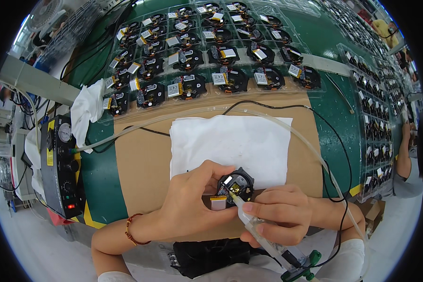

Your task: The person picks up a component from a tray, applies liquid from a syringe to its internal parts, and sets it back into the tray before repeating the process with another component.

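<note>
Between its thumb and fingers, my left hand (pixel 188 199) grips a round black electronic module (pixel 242 181). A small silver battery (pixel 218 203) with a yellow edge hangs at the module's near left side. My right hand (pixel 282 214) is closed around a clear dispensing syringe (pixel 261 230), held slanted. The syringe's pale nozzle tip reaches the module's inner face beside a yellow patch; whether it touches I cannot tell. A green-clamped adapter (pixel 310 263) caps the syringe's lower end, joined to a hose. Under and beyond the hands lies a white cloth (pixel 230 141).
Clear trays (pixel 155 105) of similar modules with batteries fill the far side; more trays (pixel 376 127) stand at right. A black dispenser box (pixel 58 164) with a gauge sits left. Its translucent hose (pixel 310 138) and a black cable (pixel 333 127) loop across the cardboard (pixel 141 174). Tweezers (pixel 340 94) lie far right.
</note>
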A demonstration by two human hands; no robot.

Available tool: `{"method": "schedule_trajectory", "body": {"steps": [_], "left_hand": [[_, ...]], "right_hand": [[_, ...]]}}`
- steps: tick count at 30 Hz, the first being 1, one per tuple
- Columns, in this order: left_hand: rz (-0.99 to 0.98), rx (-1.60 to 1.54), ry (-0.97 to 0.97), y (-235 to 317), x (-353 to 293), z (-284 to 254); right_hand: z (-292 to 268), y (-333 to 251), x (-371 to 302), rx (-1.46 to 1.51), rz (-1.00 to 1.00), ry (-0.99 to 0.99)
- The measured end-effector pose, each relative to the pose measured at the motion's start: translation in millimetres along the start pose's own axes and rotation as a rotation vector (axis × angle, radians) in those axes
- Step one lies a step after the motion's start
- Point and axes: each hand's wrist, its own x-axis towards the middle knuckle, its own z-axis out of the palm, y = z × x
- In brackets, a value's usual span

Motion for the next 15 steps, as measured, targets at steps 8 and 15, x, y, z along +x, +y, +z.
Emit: {"method": "schedule_trajectory", "body": {"steps": [8,15], "left_hand": [[0.012,0.011,-0.003,-2.7,-0.4,-0.1],[-0.021,-0.021,-0.005,-1.7,0.1,0.1]], "right_hand": [[-2.2,0.6,1.0,0.028,0.024,-0.009],[-1.2,2.2,0.4,0.061,0.052,0.027]]}}
